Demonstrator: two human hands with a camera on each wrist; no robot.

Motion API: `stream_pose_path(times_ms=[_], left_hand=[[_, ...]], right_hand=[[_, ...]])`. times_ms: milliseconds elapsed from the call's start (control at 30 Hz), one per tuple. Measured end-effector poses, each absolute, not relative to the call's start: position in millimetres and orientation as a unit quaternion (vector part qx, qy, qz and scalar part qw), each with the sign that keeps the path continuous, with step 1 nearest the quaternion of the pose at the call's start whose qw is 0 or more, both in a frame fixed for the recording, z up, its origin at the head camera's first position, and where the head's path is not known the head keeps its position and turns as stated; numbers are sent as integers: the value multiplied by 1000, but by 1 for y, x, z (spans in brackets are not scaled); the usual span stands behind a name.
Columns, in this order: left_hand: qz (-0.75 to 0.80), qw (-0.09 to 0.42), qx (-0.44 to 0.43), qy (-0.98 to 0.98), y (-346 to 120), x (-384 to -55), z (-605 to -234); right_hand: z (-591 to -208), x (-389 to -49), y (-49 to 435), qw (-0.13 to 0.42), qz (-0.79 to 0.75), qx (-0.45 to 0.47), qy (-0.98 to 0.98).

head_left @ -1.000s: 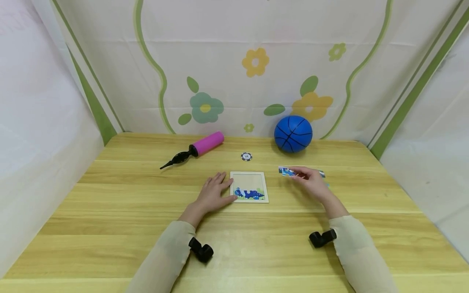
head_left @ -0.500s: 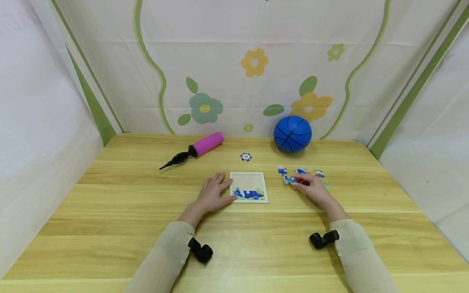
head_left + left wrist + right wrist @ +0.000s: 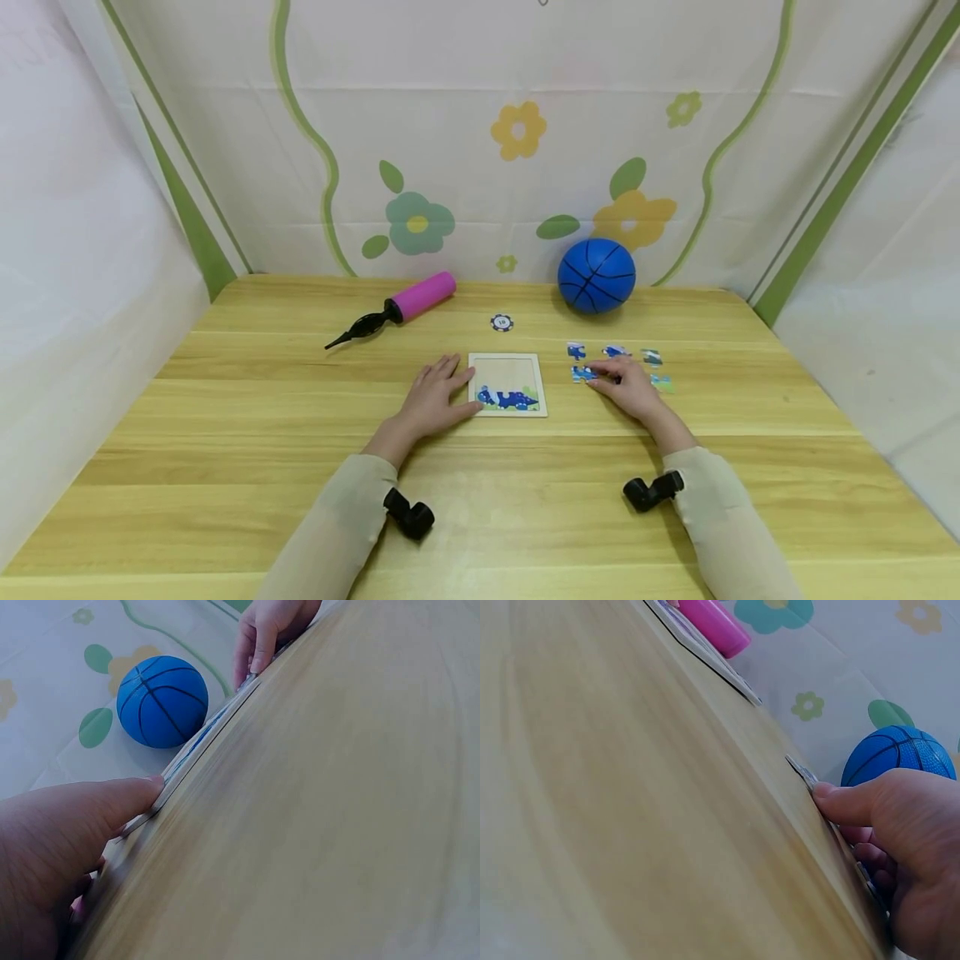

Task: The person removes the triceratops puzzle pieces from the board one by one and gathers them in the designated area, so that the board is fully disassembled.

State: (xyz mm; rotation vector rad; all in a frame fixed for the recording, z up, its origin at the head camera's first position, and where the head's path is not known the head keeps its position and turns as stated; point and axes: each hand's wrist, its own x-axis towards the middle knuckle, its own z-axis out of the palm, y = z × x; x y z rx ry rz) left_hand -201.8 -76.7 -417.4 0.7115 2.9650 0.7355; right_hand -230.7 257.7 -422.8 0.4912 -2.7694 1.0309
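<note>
A square puzzle board (image 3: 507, 370) with a pale rim lies flat on the table, joined blue dinosaur pieces along its near side. My left hand (image 3: 433, 398) lies beside it, fingers spread, thumb and index fingertip touching its left edge. To the right of the board, my right hand (image 3: 630, 390) pinches a blue-and-white puzzle piece (image 3: 581, 374) low at the tabletop; in the right wrist view the thumb covers one end of that piece (image 3: 801, 771). Several loose puzzle pieces surround this hand, among them a blue one (image 3: 576, 351) and a green-edged one (image 3: 662, 383), partly behind the fingers.
A blue ball (image 3: 596, 276) with black lines sits at the back right. At the back left lies a pink hand pump (image 3: 423, 297) with a black nozzle. A round chip (image 3: 502, 322) is behind the board. A flowered cloth (image 3: 465, 150) hangs behind the table.
My right hand has lowered the puzzle piece from above the loose pieces to the tabletop, moving it nearer to me, then slightly left. My left hand has stayed by the board.
</note>
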Motion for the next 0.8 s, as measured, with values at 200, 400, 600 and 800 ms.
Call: stream_pose_path(times_ms=[200,400,600,800], left_hand=[[234,-1,229,945,-76,-202,-418],[231,-2,227,946,-77,-201,-417],[233,-2,227,946,-77,-202,-418],[231,-3,228,946,-77,-202,-418]], right_hand=[[-421,-229,256,70,346,163,-922],[-412,-227,255,26,348,158,-924],[-393,-220,243,33,363,155,-918],[-388,-210,217,14,418,161,-894]])
